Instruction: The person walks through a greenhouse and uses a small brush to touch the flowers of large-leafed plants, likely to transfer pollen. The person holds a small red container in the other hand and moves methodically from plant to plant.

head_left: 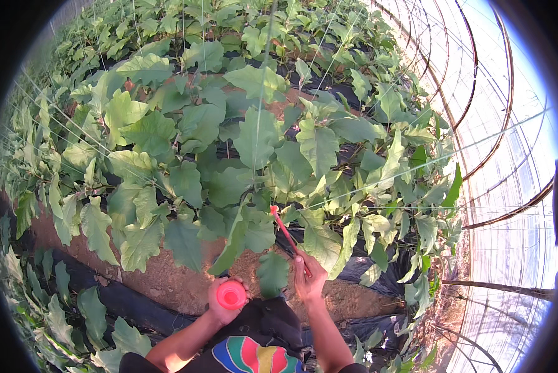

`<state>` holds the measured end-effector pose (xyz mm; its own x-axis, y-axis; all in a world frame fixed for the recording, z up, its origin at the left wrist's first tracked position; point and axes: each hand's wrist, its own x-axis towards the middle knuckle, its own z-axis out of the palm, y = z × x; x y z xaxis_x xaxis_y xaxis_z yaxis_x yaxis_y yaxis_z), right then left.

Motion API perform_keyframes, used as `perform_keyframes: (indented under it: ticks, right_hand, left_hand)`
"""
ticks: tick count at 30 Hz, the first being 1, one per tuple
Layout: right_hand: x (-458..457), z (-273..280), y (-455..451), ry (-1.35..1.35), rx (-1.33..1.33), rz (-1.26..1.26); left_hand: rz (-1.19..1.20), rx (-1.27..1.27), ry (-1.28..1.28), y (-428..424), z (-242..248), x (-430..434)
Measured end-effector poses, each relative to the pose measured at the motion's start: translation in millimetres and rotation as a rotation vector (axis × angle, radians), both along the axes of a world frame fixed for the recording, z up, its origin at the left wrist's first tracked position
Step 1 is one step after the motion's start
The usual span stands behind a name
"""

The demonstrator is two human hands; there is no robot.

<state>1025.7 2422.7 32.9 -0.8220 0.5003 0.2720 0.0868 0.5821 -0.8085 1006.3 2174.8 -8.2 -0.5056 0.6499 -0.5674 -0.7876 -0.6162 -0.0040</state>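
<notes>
My left hand (223, 315) holds an open pinkish-red plastic bottle (220, 293) by its side, mouth facing up toward me. Red contents appear inside it. A slim red stick (286, 234), perhaps a brush, is pinched between the thumb and fingers of my right hand (312, 282). Its bright red tip (274, 210) reaches in among the eggplant leaves (323, 242); whether it touches a stem or flower cannot be made out. One broad leaf (273, 274) hangs between my two hands.
Dense rows of eggplant plants (150, 133) spread ahead. Support strings (391, 178) run up and across them. Black plastic mulch (134, 300) borders the bare soil path (181, 291) by my feet. To the right curve greenhouse hoops (503, 126) and translucent film (507, 252).
</notes>
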Motion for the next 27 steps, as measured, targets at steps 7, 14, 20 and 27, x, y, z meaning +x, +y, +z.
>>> perform_keyframes:
  ticks: [7, 14, 20, 27]
  right_hand:
    - [157.1, -33.0, 81.3, 0.118, -0.285, -0.11]
    - [243.8, -14.5, 158.9, 0.272, -0.414, -0.179]
    - [267.4, -14.1, 200.0, 0.344, -0.506, -0.258]
    - [216.9, 6.7, 240.0, 0.498, -0.535, -0.326]
  left_hand:
    - [-0.082, 0.044, 0.043, 112.3, 5.5, 62.6]
    - [-0.146, 0.106, 0.061, 207.8, 32.1, 112.2]
    - [-0.23, 0.136, 0.109, 237.1, 36.8, 113.2]
    - [-0.267, 0.183, 0.031, 268.5, 22.9, 99.7]
